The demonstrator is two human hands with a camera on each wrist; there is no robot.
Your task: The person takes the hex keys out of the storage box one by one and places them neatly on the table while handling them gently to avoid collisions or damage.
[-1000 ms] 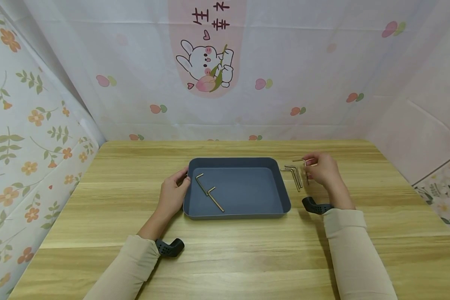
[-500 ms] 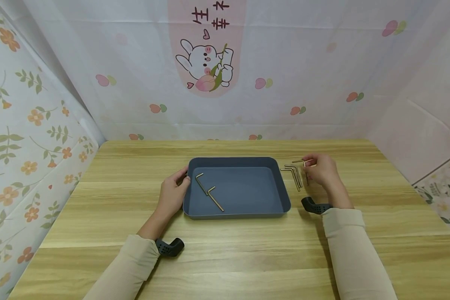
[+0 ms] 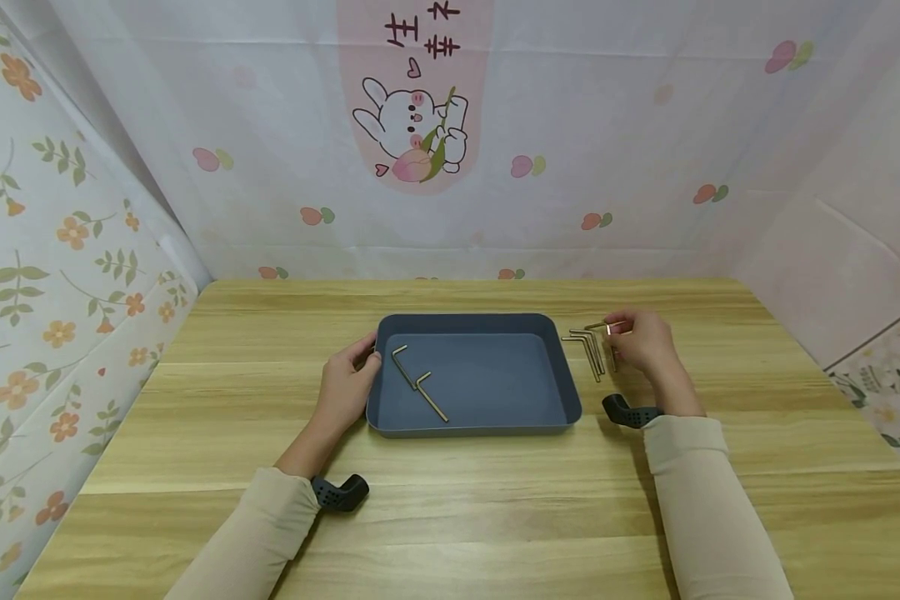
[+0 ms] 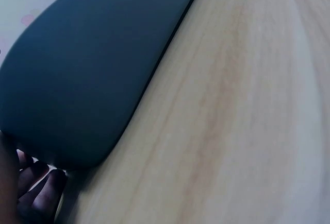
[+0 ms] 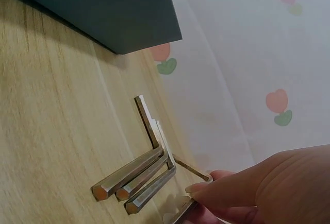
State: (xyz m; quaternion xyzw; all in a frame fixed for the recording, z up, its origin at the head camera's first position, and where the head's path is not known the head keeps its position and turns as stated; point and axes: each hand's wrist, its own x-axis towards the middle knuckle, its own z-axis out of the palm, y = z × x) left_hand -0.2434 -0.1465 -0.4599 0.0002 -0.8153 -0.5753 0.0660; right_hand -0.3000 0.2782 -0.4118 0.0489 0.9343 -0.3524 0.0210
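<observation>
A dark blue-grey rectangular tray point(image 3: 495, 383) sits on the table. My left hand point(image 3: 343, 387) grips its left wall, thumb at the rim and fingers outside. Inside, toward the left, lie two brass-coloured hex keys, one hex key point(image 3: 403, 367) behind the other hex key point(image 3: 432, 398). To the right of the tray, my right hand point(image 3: 647, 346) pinches another hex key point(image 5: 192, 168) near its bend, between thumb and fingers. Beside it, three more hex keys point(image 5: 139, 171) rest nested together on the table. My palm hides part of the held key.
The wooden table point(image 3: 450, 517) reaches back to a white printed curtain point(image 3: 585, 108). A floral curtain point(image 3: 67, 333) hangs along the left side. Each wrist wears a dark camera mount, such as the left mount point(image 3: 339, 493). The tray's wall point(image 5: 98, 7) stands close to the loose keys.
The hex key in my right hand has turned slightly, and its short arm now slants nearer the nested keys. My left hand and the tray have stayed in place.
</observation>
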